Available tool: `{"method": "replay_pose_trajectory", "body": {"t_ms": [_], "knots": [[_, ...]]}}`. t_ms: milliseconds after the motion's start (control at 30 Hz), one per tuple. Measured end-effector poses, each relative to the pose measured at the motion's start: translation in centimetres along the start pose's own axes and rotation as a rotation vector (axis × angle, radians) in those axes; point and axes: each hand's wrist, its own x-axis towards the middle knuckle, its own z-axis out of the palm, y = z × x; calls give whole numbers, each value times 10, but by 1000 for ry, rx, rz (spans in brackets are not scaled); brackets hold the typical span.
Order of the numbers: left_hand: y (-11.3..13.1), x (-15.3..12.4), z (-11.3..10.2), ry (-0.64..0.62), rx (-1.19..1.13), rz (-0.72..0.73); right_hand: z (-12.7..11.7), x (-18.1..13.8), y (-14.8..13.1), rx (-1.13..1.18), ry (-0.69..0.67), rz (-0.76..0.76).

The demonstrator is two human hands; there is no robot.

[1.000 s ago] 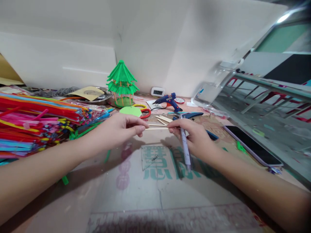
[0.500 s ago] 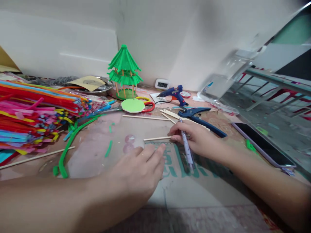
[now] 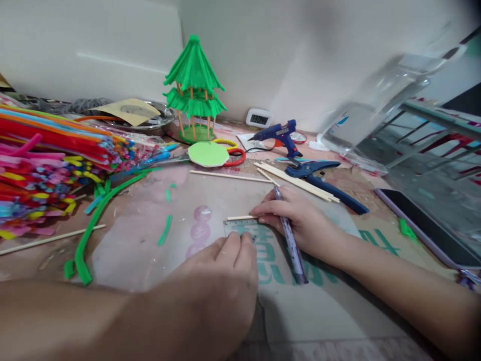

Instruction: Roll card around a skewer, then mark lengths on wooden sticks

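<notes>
A short wooden stick (image 3: 240,218) lies along the marked edge of a clear ruler (image 3: 230,228). My right hand (image 3: 296,213) pinches the stick's right end, and a purple patterned pen (image 3: 290,240) is tucked in the same hand, slanting down toward me. With fingers together, my left hand (image 3: 225,281) holds the ruler against the plastic-covered work surface; its thumb is hidden. Beyond both hands rests a longer wooden stick (image 3: 229,176), and several more sticks (image 3: 300,183) are bunched behind my right hand.
A green pipe-cleaner pavilion (image 3: 194,90) stands at the back, behind a green octagon (image 3: 208,154) and scissors (image 3: 236,157). A blue glue gun (image 3: 280,136), blue cutters (image 3: 330,185) and a phone (image 3: 424,225) are rightward. Pipe cleaners (image 3: 48,165) crowd the left.
The view has shifted slightly. My right hand has slid a little left along the stick, so less of it shows. Both hands keep their holds on stick, pen and ruler.
</notes>
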Motion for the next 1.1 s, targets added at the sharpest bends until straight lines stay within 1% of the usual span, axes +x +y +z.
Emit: {"method": "replay_pose_trajectory", "body": {"t_ms": [133,267,333,400,467,533,633,833,1000,1100], "knots": [[-2,-1,2,79,-21,-12,-1,-2,1,52,-20,-5],[-3,-1,2,86,-30,-41,-3,-7,0,68,-80,52],[-4,0,1,46,-39,-40,-3,-8,-1,56,-80,78],[-4,0,-1,-19,-40,-51,-3,-7,-2,56,-78,92],[-4,1,-3,-89,-35,-72,-2,-5,-2,74,-73,85],[-4,2,-4,-133,-36,-90,-2,-2,-1,103,-69,59],[-5,4,-4,-153,-52,-99,-2,0,0,127,-66,36],[-5,6,-1,-174,-78,-152,-1,-2,2,123,-91,52],[-4,5,0,-206,-58,-141,-1,-2,2,129,-92,54],[-5,5,-1,-204,-60,-129,0,-2,3,123,-99,50]]}}
